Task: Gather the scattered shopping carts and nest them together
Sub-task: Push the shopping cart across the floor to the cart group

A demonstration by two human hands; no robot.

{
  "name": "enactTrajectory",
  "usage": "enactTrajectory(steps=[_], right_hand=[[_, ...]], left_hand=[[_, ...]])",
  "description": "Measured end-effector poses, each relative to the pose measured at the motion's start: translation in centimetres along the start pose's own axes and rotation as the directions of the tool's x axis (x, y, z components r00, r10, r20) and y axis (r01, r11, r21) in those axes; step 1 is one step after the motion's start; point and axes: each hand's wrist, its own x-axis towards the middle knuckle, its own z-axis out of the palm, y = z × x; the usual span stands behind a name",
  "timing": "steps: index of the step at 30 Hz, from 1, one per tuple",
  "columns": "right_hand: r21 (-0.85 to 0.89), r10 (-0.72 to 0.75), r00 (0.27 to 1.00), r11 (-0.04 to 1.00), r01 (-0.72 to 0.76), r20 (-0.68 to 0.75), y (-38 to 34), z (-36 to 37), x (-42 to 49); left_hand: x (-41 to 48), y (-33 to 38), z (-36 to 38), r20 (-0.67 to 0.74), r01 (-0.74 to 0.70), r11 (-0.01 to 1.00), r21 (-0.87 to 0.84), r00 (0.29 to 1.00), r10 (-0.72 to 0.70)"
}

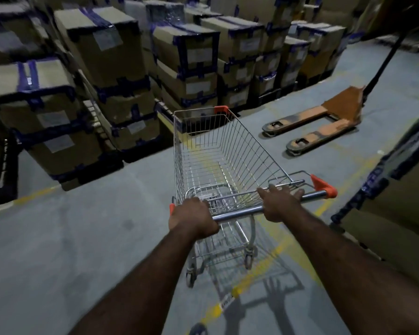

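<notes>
One wire shopping cart (pixel 218 151) with orange corner caps stands on the grey floor in front of me, its basket empty. My left hand (pixel 194 217) grips the left end of its chrome handle bar (pixel 242 212), fingers curled round it. On the right part of the bar lies my right hand (pixel 279 204), its fingers stretched forward over the bar towards the basket rim. No other cart is in view.
Stacks of taped cardboard boxes (pixel 102 68) on pallets fill the left and back. An orange pallet jack (pixel 324 117) lies on the floor to the right ahead. More boxes and a blue rack post (pixel 382 175) stand close on the right. Yellow lines mark the floor.
</notes>
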Motion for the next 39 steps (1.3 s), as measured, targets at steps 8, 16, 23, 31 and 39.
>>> enactTrajectory(steps=[8,16,23,31,39], right_hand=[[-0.065,-0.061,0.998,0.996,0.063,0.031,1.7,-4.5,14.6],[-0.083,-0.168,0.986,0.982,0.168,0.007,3.3,-8.9,27.8],[-0.122,-0.27,0.963,0.955,0.269,0.013,4.1,-12.0,36.4],[-0.134,-0.352,0.936,0.926,0.352,0.023,4.4,-14.1,41.2],[0.057,-0.43,0.838,0.897,0.438,0.335,4.8,-17.8,41.2]], left_hand=[[13.1,0.5,-3.9,-0.016,0.027,0.999,-0.039,0.999,-0.028],[24.0,1.9,-7.4,-0.025,0.084,0.996,-0.032,0.996,-0.085],[30.6,3.6,-8.7,-0.011,0.211,0.977,-0.011,0.977,-0.211],[33.6,4.9,-9.4,-0.04,0.308,0.951,-0.033,0.95,-0.309],[32.4,4.8,-10.6,-0.028,0.237,0.942,-0.237,0.968,-0.251]])
